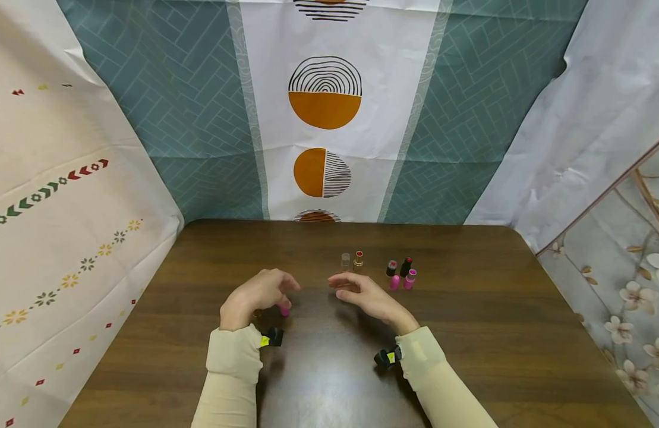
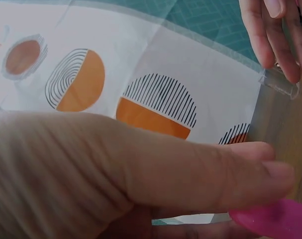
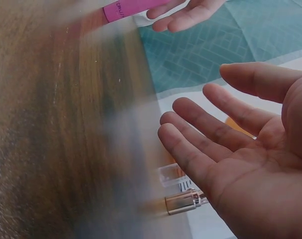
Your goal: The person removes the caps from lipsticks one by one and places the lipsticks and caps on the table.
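Note:
My left hand (image 1: 262, 294) hovers over the left part of the table, fingers loosely bent and apart from the thumb. Just below its thumb is a pink lipstick tube (image 3: 128, 7), upright on the table with lettering near its base. In the left wrist view the thumb overlaps this pink tube (image 2: 272, 219). My right hand (image 1: 369, 294) is raised near the middle, palm inward, fingers spread and holding nothing. Beyond its fingertips stand a clear cap (image 1: 345, 260) and a gold lipstick (image 1: 358, 258) with a red top.
Right of these stand a black lipstick (image 1: 391, 268) with a red top, a black piece (image 1: 406, 266), a pink rounded piece (image 1: 395, 282) and a pink tube (image 1: 409, 279). A small gold item (image 1: 257, 312) shows partly behind my left wrist. Patterned cloths hang behind the brown table (image 1: 468, 321).

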Motion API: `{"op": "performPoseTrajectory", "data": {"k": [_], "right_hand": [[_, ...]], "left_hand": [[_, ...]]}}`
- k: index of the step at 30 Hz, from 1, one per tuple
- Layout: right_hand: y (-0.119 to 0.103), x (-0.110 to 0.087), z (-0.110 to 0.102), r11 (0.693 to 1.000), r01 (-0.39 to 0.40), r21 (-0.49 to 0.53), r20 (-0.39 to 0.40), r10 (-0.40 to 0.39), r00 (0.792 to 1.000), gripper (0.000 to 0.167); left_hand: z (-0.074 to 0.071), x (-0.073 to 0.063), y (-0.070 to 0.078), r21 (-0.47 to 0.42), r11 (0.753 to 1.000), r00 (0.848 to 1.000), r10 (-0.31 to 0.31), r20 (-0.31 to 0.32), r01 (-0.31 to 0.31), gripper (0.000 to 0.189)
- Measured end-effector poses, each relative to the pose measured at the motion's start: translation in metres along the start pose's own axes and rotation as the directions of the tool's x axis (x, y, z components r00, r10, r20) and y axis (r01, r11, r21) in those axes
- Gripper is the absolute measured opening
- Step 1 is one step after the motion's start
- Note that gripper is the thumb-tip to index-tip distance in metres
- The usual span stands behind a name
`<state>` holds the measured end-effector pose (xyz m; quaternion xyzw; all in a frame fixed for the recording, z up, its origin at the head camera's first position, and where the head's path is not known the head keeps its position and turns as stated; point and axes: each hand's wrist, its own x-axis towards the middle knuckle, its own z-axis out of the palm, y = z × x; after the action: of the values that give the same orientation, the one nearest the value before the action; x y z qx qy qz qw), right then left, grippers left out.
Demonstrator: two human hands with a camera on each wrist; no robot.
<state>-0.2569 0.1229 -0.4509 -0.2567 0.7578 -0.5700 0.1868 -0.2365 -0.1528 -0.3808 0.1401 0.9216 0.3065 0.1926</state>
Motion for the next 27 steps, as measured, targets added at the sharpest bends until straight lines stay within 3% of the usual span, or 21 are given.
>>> {"op": "performPoseTrajectory", "data": {"k": [10, 18, 21, 27], "right_hand": [[0.0014, 0.0014, 0.0028, 1.0, 0.01, -0.005, 0.007, -0.01, 1.0, 0.04], [0.001, 0.001, 0.0007, 0.999, 0.015, -0.034, 0.005, -0.015, 1.0, 0.039], [0.0023, 0.0011, 0.0004, 0.999, 0.015, -0.043, 0.007, -0.015, 1.0, 0.039], [0.0036, 0.0016, 0.0005, 0.998, 0.016, -0.053, 0.01, -0.016, 1.0, 0.038]], "left_hand": [[0.0011, -0.0004, -0.0022, -0.059, 0.998, 0.999, -0.037, 0.003, 0.037, 0.045], [0.0032, -0.0032, -0.0029, -0.07, 0.993, 0.995, -0.1, -0.009, 0.099, 0.037], [0.0039, -0.0032, -0.0029, -0.071, 0.993, 0.995, -0.095, -0.016, 0.093, 0.032], [0.0036, 0.0002, -0.0046, -0.017, 1.0, 0.999, -0.018, -0.036, 0.017, 0.026]]}}
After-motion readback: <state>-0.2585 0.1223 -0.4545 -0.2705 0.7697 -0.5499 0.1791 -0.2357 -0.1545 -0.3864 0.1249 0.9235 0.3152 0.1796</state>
